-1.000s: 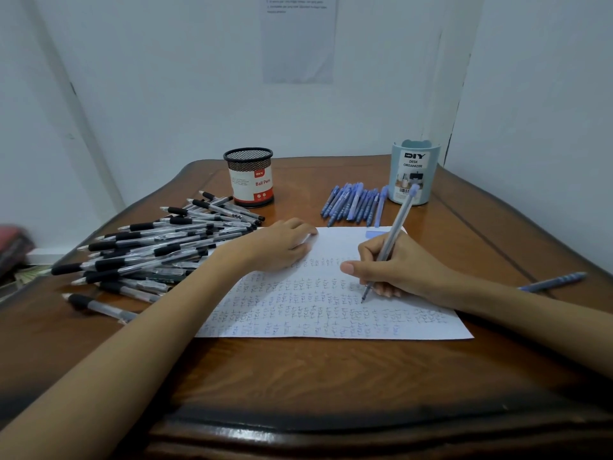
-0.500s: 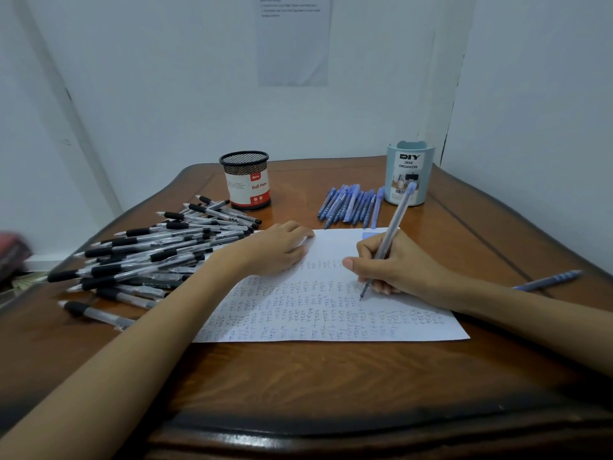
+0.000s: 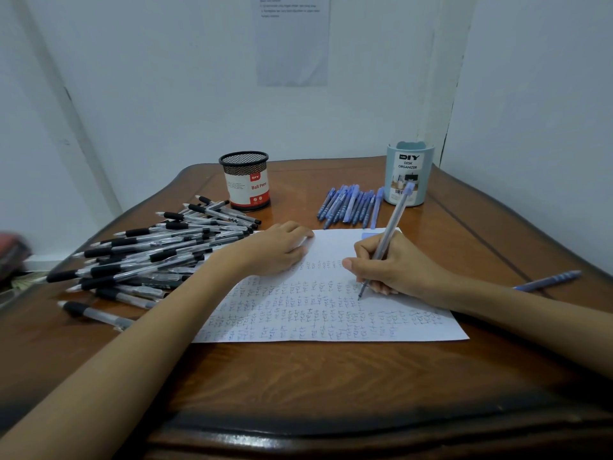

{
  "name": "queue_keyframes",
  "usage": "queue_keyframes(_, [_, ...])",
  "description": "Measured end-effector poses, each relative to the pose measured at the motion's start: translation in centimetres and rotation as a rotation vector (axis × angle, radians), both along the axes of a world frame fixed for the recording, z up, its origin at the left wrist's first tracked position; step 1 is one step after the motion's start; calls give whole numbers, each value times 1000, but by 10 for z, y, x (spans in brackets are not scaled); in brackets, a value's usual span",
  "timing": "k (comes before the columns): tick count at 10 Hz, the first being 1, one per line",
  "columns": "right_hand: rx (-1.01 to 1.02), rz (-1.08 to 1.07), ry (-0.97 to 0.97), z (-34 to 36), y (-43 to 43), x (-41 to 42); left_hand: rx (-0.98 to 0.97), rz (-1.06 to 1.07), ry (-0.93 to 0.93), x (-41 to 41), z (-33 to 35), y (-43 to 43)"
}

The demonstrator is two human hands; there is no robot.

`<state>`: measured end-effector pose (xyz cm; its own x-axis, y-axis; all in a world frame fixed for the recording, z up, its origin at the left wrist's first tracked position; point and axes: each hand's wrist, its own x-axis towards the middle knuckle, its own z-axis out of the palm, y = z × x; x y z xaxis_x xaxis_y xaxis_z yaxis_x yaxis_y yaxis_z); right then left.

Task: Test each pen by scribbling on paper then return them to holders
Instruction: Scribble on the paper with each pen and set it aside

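A white sheet of paper [image 3: 331, 310] covered in blue scribbles lies in the middle of the wooden table. My right hand [image 3: 391, 265] grips a blue pen [image 3: 389, 229] in a writing hold, its tip on the paper. My left hand [image 3: 275, 249] rests flat on the sheet's upper left part. A pile of black-grip pens [image 3: 156, 250] lies to the left. A row of blue pens [image 3: 351, 205] lies behind the paper. A black mesh holder [image 3: 245, 184] with a red-white label stands at the back left, a pale blue holder [image 3: 409, 174] at the back right.
One blue pen [image 3: 547, 280] lies alone at the table's right side. White walls close in behind and on the right. A printed sheet [image 3: 292, 38] hangs on the back wall. The table's dark front edge [image 3: 298, 423] runs along the bottom.
The view has shifted slightly; the pen tip stays on the paper with only small movement of my right hand. My left hand stays where it was on the sheet.
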<state>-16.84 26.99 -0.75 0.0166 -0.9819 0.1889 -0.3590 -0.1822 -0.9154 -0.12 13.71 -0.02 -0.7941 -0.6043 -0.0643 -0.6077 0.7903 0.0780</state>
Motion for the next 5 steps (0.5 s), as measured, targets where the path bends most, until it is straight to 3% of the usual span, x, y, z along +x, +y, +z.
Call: queue_keyframes(5, [-74,-17,13,-4,-3,-4,2,-12,12,0,0,-1])
